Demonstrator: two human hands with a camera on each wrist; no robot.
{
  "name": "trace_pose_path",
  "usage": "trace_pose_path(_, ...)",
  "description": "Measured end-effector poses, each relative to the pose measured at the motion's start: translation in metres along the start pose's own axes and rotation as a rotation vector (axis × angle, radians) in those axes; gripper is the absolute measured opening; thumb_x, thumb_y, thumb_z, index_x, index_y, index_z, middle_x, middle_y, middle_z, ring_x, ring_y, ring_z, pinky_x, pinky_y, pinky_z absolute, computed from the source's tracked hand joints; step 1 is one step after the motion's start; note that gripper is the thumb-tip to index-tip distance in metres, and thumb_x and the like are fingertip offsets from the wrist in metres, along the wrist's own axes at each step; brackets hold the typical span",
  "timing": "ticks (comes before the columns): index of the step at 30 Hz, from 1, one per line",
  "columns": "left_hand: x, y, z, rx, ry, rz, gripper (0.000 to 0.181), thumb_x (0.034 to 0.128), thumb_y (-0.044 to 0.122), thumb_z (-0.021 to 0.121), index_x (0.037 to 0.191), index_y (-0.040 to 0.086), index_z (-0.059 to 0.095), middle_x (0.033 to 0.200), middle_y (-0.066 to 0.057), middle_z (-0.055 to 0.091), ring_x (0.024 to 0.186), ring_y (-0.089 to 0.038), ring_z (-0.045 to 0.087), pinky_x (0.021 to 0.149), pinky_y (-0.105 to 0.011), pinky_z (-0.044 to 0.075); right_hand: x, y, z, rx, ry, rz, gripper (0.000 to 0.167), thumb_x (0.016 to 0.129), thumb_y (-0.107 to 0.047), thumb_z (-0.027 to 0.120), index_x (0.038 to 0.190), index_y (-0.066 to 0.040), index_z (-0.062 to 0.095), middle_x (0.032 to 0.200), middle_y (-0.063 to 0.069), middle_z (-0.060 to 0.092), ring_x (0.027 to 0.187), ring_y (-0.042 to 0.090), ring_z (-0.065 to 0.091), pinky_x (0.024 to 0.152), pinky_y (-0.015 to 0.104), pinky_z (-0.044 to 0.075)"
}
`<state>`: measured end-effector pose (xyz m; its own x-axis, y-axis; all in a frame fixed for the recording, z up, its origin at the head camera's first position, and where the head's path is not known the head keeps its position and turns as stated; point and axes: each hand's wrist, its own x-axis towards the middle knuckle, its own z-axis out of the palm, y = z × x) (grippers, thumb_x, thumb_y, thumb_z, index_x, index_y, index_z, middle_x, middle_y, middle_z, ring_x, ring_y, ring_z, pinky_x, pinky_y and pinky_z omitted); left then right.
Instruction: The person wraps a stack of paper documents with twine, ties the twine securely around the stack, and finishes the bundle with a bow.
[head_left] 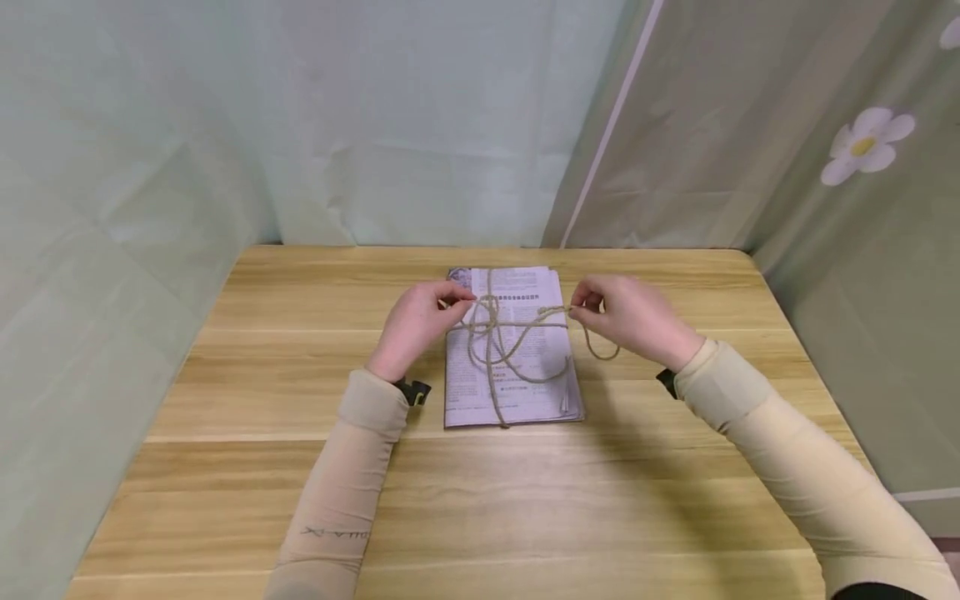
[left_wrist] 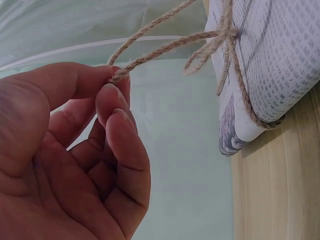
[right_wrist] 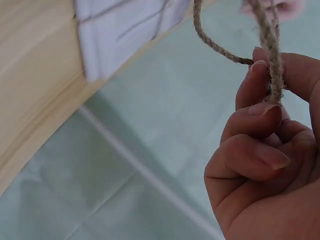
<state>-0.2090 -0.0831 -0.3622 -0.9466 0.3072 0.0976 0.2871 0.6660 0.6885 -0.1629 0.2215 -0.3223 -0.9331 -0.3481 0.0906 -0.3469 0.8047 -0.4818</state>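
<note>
A stack of printed newspapers (head_left: 463,390) lies on the table, with brown twine (head_left: 491,385) running round it both lengthwise and crosswise. Over the upper middle of the stack the twine crosses and forms loose loops. My left hand (head_left: 420,325) pinches a loop of the twine between thumb and fingertips at the stack's left side; the left wrist view shows this twine (left_wrist: 170,46) leading to the knot. Just past the right edge, my right hand (head_left: 633,317) pinches more twine (right_wrist: 274,65), and a slack length hangs below its fingers. Both hands are raised above the table.
The wooden table (head_left: 300,367) extends around the stack on all sides. Pale curtains (head_left: 420,125) stand behind it, and a curtain with a white flower (head_left: 840,167) is at the right. Each wrist wears a dark strap, partly under a beige sleeve (head_left: 352,467).
</note>
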Motion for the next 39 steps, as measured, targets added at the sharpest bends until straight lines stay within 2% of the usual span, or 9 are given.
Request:
trace_pose_path(4,0.001,-0.002,-0.001,0.018,-0.019,-0.009,0.018,0.0984,0.026,0.068,0.110,0.018,0.079,0.113,0.000,0.072,0.092,-0.022,0.064,0.081,-0.040,0.051,0.029,0.017,-0.001,0.012,-0.008,0.045,0.011,0.097,-0.022,0.071,0.097,-0.012,0.071,0.087,0.002,0.068,0.078,0.020,0.062,0.072,0.040,0.049)
trace_pose_path(8,0.000,-0.002,0.000,0.028,-0.024,-0.015,0.018,0.0982,0.026,0.068,0.110,0.018,0.079,0.112,0.000,0.072,0.092,-0.022,0.064,0.081,-0.040,0.051,0.057,0.036,0.012,0.033,-0.058,0.114,0.015,0.095,-0.023,0.072,0.101,-0.010,0.070,0.096,0.006,0.069,0.087,0.025,0.063,0.081,0.043,0.050)
trace_pose_path(13,-0.001,-0.001,0.002,0.026,-0.038,-0.023,0.018,0.0984,0.026,0.068,0.110,0.017,0.078,0.113,0.000,0.072,0.093,-0.022,0.064,0.082,-0.040,0.051,0.074,0.055,0.028,0.143,-0.100,0.190,0.019,0.097,-0.021,0.070,0.106,-0.005,0.070,0.102,0.011,0.069,0.094,0.028,0.063,0.086,0.045,0.050)
trace_pose_path(19,0.002,0.000,0.003,0.029,-0.045,-0.023,0.020,0.0989,0.028,0.066,0.112,0.018,0.078,0.114,0.000,0.072,0.093,-0.022,0.064,0.083,-0.041,0.050,0.073,0.072,0.020,0.268,0.004,0.303,0.025,0.100,-0.026,0.065,0.111,-0.003,0.068,0.103,0.014,0.069,0.096,0.032,0.064,0.082,0.044,0.050)
trace_pose_path(23,0.004,0.001,0.002,0.021,-0.040,-0.023,0.019,0.0985,0.027,0.067,0.111,0.018,0.078,0.112,0.000,0.072,0.092,-0.021,0.063,0.081,-0.040,0.050,0.062,0.092,0.005,0.241,0.074,0.368,0.027,0.101,-0.028,0.063,0.112,-0.004,0.066,0.106,0.017,0.067,0.096,0.033,0.061,0.079,0.044,0.048)
trace_pose_path(28,0.002,-0.001,0.001,0.012,-0.041,-0.028,0.017,0.0979,0.024,0.068,0.109,0.017,0.078,0.109,0.000,0.072,0.091,-0.022,0.063,0.080,-0.040,0.050,0.043,0.114,-0.002,0.188,0.086,0.430,0.041,0.103,-0.034,0.059,0.128,-0.002,0.059,0.122,0.021,0.060,0.108,0.038,0.056,0.089,0.054,0.046)
trace_pose_path(31,0.000,-0.002,0.001,0.015,-0.041,-0.028,0.017,0.0976,0.025,0.068,0.109,0.018,0.078,0.109,0.000,0.072,0.091,-0.021,0.063,0.080,-0.040,0.050,0.033,0.118,0.004,0.148,0.147,0.390,0.044,0.104,-0.037,0.056,0.132,-0.003,0.059,0.125,0.019,0.060,0.108,0.037,0.056,0.090,0.055,0.045)
trace_pose_path(34,-0.002,-0.003,0.000,0.016,-0.044,-0.026,0.019,0.0979,0.026,0.066,0.111,0.018,0.078,0.111,0.000,0.072,0.091,-0.021,0.063,0.082,-0.040,0.050,0.027,0.111,0.018,0.098,0.203,0.267,0.033,0.105,-0.030,0.058,0.124,-0.006,0.068,0.117,0.014,0.067,0.098,0.033,0.060,0.084,0.052,0.047)
trace_pose_path(39,-0.005,-0.006,-0.004,0.013,-0.027,-0.025,0.019,0.0980,0.026,0.067,0.112,0.018,0.077,0.112,0.000,0.072,0.090,-0.022,0.063,0.082,-0.040,0.050,0.024,0.083,0.050,-0.004,0.125,0.008,0.019,0.101,-0.022,0.067,0.113,-0.009,0.074,0.106,0.004,0.070,0.089,0.024,0.063,0.078,0.046,0.051)
